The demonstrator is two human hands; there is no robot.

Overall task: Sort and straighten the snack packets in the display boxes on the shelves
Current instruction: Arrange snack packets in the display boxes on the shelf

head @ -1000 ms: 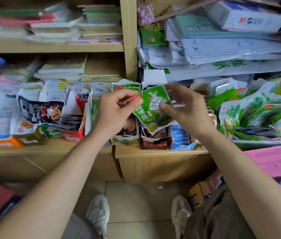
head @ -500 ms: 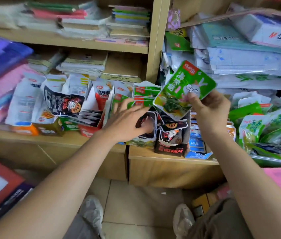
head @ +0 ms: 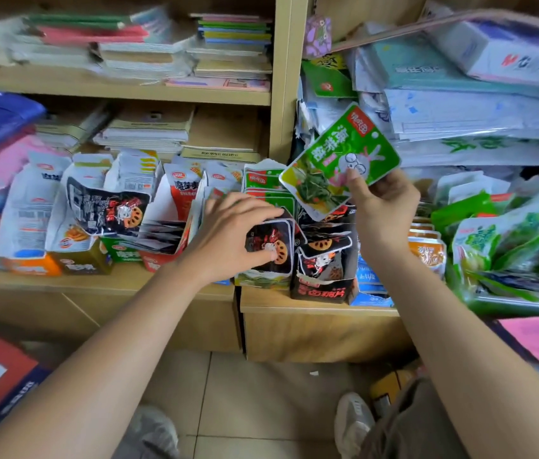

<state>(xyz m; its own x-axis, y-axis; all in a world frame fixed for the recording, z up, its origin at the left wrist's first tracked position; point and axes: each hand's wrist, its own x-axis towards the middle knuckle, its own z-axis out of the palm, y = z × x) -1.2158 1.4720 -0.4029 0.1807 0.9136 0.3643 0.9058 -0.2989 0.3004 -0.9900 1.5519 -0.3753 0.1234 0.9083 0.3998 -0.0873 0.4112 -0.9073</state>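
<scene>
Glossy green packet, cartoon rabbit printed, tilted in right hand.

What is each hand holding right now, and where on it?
The right hand pinches a green snack packet by its lower edge. The left hand grips black packets by their tops, thumb in front.

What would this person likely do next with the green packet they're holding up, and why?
Probably slip the green packet down into the matching green row behind the left hand. The right hand pinches it just above them, while the left grips the black packets in front, seemingly making room.
</scene>
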